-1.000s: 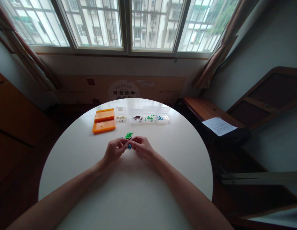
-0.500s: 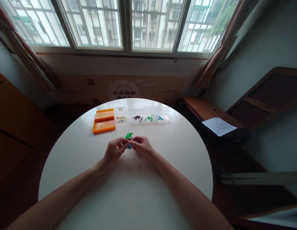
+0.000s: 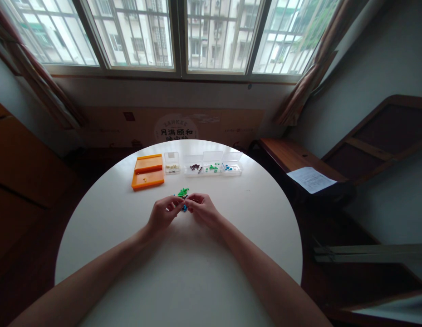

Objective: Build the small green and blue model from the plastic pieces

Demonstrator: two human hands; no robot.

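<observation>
My left hand and my right hand meet over the middle of the white round table. Fingers of both are pinched together tip to tip. What lies between them is too small and too covered to make out. Just beyond the fingertips is a little heap of bright green pieces. Blue pieces show beneath the fingers, with some dark bits partly hidden by my hands.
An open orange case stands at the back left of the table. Right of it are open clear plastic boxes holding pale pieces, dark brown pieces, green pieces and blue pieces. A printed sheet lies on a wooden bench.
</observation>
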